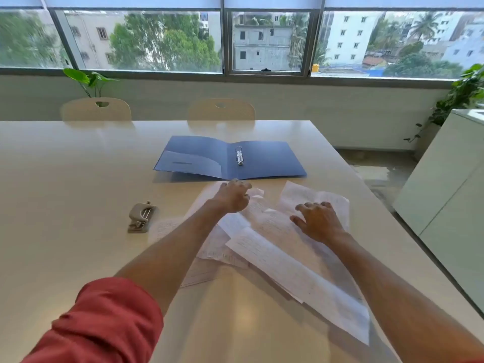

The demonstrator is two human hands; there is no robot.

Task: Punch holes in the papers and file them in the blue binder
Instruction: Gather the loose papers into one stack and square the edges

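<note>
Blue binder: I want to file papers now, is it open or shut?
Open: the blue binder lies flat, both covers spread, rings exposed.

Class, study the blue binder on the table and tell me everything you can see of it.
The blue binder lies open and flat on the pale table, beyond the scattered papers. Its covers look like thin matte plastic. A small metal ring mechanism sits just right of the spine; the left cover has a pocket. No paper is filed in it, and neither hand touches it.
</note>
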